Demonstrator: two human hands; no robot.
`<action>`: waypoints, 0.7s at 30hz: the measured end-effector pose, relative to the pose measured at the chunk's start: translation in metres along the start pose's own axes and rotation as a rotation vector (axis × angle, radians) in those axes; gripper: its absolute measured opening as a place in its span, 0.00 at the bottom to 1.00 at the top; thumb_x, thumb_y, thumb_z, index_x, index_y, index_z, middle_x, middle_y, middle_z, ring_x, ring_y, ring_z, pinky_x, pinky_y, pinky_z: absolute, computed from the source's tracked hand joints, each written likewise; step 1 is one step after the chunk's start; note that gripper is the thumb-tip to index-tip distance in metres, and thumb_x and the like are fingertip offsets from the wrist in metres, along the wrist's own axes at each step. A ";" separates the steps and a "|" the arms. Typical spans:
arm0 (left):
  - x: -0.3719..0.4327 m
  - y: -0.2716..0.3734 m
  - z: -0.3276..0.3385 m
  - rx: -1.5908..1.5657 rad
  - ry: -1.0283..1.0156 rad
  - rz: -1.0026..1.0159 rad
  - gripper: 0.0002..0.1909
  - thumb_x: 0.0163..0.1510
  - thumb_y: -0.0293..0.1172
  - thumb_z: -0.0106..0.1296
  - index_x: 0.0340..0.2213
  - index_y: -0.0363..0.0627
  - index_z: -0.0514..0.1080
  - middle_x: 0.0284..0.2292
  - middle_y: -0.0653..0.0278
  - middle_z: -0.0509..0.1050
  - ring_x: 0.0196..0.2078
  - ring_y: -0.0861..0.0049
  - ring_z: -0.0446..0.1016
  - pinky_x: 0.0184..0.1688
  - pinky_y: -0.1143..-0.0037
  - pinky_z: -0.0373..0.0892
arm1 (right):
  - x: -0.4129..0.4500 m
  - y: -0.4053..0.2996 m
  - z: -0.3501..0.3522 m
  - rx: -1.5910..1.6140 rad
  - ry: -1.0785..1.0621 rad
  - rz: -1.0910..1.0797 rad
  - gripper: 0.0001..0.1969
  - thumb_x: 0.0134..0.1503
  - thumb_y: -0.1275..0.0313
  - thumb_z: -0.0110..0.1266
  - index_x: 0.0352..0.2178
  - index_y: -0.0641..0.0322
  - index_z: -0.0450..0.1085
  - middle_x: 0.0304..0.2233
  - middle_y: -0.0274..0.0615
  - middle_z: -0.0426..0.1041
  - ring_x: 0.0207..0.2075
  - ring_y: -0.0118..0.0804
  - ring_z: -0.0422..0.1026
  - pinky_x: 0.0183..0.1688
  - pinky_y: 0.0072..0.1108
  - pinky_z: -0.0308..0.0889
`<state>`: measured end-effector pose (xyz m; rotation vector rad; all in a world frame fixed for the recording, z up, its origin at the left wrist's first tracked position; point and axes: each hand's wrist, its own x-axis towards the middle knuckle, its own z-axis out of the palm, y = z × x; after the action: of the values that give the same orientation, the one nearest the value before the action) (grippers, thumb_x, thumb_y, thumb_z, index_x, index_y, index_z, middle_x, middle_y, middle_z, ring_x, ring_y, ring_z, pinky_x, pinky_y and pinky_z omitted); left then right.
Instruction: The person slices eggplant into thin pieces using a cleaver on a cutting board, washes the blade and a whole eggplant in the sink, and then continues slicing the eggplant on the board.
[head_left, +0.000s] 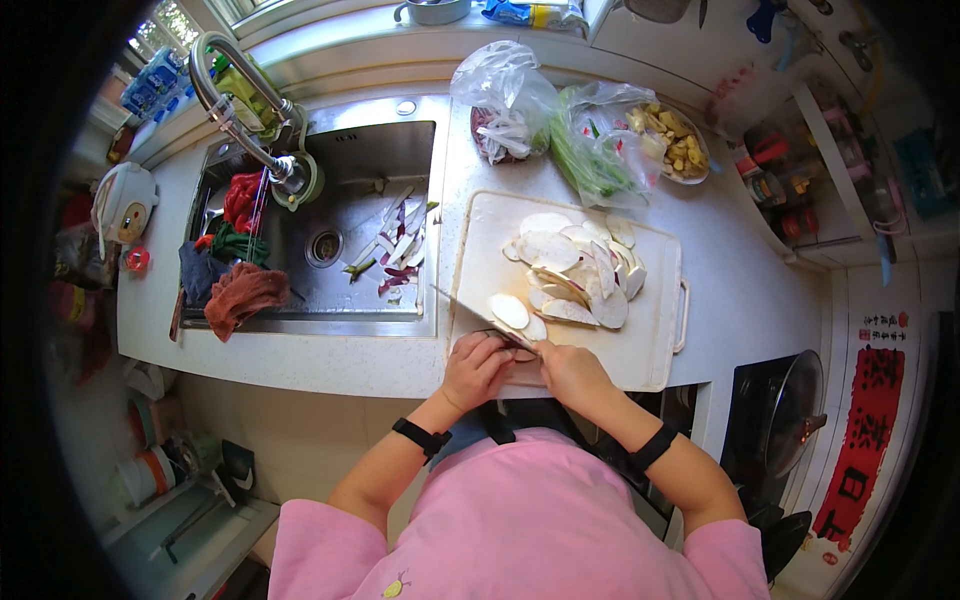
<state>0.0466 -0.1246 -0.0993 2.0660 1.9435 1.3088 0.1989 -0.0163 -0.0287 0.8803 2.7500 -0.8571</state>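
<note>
My right hand (576, 375) grips a kitchen knife (474, 313) at its near end, the blade slanting to the upper left across the board's front left corner. Close against the blade, the bent fingers of my left hand (475, 372) press on a piece of eggplant, mostly hidden under them. Just beyond the blade lie pale oval eggplant slices (509, 310). A larger heap of eggplant slices (547, 250), some edged in purple skin, covers the middle of the white cutting board (645, 352).
Left of the board is a steel sink (360, 161) with eggplant peelings (403, 244), a faucet (217, 105) and cloths (244, 296). Bagged green vegetables (592, 161), another plastic bag (502, 82) and a plate of yellowish pieces (675, 142) stand behind. A lidded pan (795, 412) sits right.
</note>
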 end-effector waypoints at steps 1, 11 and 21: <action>0.001 0.001 -0.001 0.000 0.019 0.011 0.09 0.41 0.29 0.56 0.29 0.48 0.72 0.35 0.67 0.70 0.40 0.68 0.66 0.43 0.71 0.62 | 0.000 0.002 0.000 0.029 0.034 -0.003 0.05 0.50 0.75 0.44 0.28 0.67 0.63 0.18 0.55 0.70 0.22 0.53 0.72 0.25 0.38 0.67; -0.009 -0.003 0.001 0.049 0.000 0.028 0.10 0.42 0.28 0.53 0.30 0.47 0.72 0.36 0.66 0.70 0.41 0.68 0.66 0.44 0.70 0.62 | -0.031 -0.023 -0.055 -0.020 -0.103 0.005 0.04 0.49 0.77 0.44 0.27 0.69 0.61 0.17 0.56 0.69 0.20 0.55 0.71 0.24 0.38 0.66; -0.006 -0.002 0.000 0.014 -0.014 0.012 0.08 0.41 0.26 0.53 0.29 0.46 0.71 0.35 0.65 0.69 0.41 0.67 0.66 0.44 0.70 0.61 | 0.007 0.001 0.008 0.019 0.013 -0.008 0.05 0.47 0.76 0.44 0.25 0.70 0.60 0.17 0.58 0.69 0.21 0.57 0.71 0.24 0.40 0.66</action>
<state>0.0459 -0.1292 -0.1032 2.0903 1.9433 1.2831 0.1931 -0.0168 -0.0377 0.8824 2.7629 -0.8831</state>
